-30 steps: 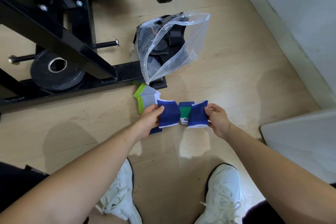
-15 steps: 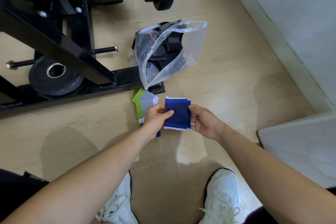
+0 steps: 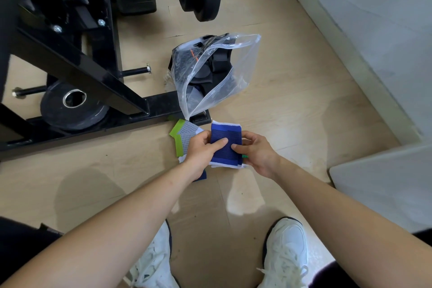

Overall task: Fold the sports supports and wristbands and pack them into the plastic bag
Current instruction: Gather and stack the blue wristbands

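Note:
A folded blue wristband (image 3: 228, 133) with white edges is held above the wooden floor, between both hands. My left hand (image 3: 202, 152) pinches its left side, thumb on top. My right hand (image 3: 256, 153) pinches its right side. Under my left hand lies a grey and green wrist support (image 3: 184, 134) on the floor, with a bit of another blue piece (image 3: 202, 175) showing below my wrist. A clear plastic bag (image 3: 236, 63) stands open just beyond, with black supports (image 3: 217, 63) inside it.
A black and yellow weight machine frame (image 3: 77, 70) with weight plates (image 3: 70, 110) fills the left and top. A grey wall (image 3: 374, 30) runs along the right, with a pale slab (image 3: 385, 182) at right. My white shoes (image 3: 287, 255) are at the bottom.
The blue wristband, first stretched out between my hands, has been folded in half into a square. My hands have come together and the view has tilted upward.

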`<state>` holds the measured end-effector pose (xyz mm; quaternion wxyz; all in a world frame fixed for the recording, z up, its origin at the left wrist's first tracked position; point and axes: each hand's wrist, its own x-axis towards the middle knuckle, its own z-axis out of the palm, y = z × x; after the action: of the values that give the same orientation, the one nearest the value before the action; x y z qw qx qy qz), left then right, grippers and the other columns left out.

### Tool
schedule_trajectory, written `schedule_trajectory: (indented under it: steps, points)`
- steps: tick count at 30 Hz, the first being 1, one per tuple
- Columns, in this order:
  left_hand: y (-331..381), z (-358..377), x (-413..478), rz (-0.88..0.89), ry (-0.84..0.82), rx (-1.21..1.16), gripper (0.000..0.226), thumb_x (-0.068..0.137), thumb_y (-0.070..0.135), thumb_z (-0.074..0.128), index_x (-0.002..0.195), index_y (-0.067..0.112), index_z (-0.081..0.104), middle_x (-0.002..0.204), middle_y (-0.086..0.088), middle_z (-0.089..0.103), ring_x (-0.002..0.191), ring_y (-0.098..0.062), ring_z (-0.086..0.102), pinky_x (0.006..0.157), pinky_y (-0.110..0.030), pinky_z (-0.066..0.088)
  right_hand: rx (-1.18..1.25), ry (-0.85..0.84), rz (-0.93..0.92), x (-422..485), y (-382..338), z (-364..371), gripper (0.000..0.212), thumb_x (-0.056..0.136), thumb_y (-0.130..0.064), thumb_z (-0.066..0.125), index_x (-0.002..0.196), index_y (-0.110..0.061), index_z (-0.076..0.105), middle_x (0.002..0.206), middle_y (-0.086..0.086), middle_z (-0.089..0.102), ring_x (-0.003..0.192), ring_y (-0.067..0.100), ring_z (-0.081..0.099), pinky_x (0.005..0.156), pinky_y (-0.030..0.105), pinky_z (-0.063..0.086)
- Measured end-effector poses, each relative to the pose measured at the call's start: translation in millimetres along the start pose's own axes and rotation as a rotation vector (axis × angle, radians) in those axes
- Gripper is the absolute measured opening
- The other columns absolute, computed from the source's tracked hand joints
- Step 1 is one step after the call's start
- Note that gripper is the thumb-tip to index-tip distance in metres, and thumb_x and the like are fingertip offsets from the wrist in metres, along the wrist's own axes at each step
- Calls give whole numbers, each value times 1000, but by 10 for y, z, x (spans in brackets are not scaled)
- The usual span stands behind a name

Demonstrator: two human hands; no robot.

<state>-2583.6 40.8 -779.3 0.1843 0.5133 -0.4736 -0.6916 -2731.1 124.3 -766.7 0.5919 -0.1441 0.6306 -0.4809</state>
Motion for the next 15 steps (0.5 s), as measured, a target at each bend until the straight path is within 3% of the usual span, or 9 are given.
schedule_trajectory:
  steps: [3, 6, 10, 15]
  points:
    - [227, -27, -73, 38, -47, 13, 31, 91, 3, 70, 119, 14, 63, 101, 1, 76, 94, -18, 74, 79, -29, 60, -68, 75, -33, -89, -197, 18, 28, 89, 5, 65, 117, 0, 64, 109, 26, 69, 88, 31, 70, 79, 45, 60]
    - [546, -52, -188, 81, -86, 37, 50, 90, -3, 70, 133, 17, 52, 100, 1, 75, 85, -12, 73, 73, -30, 62, -140, 60, -60, -247, -476, 4, 25, 91, 0, 67, 115, -5, 65, 98, 20, 71, 87, 30, 70, 81, 46, 60]
    - [995, -142, -396, 107, -230, 181, 42, 94, 1, 66, 133, 14, 58, 105, -5, 76, 91, -19, 75, 77, -37, 63, -178, 22, -107, -559, -837, -52, 26, 93, -3, 65, 118, -7, 64, 88, 14, 74, 77, 22, 72, 65, 33, 60]
    - [1414, -253, -667, 177, -339, 266, 31, 95, 0, 64, 122, 15, 64, 96, -3, 75, 82, -11, 74, 65, -23, 57, -98, -53, -174, -895, -1090, -30, 35, 93, 3, 60, 124, -13, 64, 88, 15, 73, 79, 28, 70, 69, 36, 59]
